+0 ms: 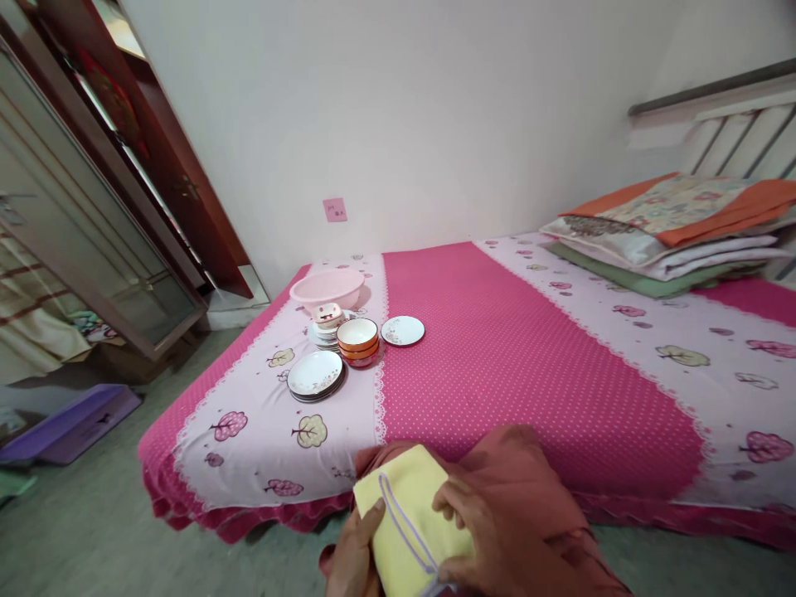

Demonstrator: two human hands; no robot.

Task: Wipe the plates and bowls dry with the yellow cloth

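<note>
Yellow cloth [415, 491], just before the near edge of the bed [473, 365], probably light, soft, floppy, best held by opposite sides: left hand [354, 551] grips one, right hand [485, 531] curls at the other, pinch unclear.

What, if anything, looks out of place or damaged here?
The plates, bowls and basin stand on a bed, an odd spot for dishes. I see no spill or breakage, nor any tear in the held cloth.
</note>
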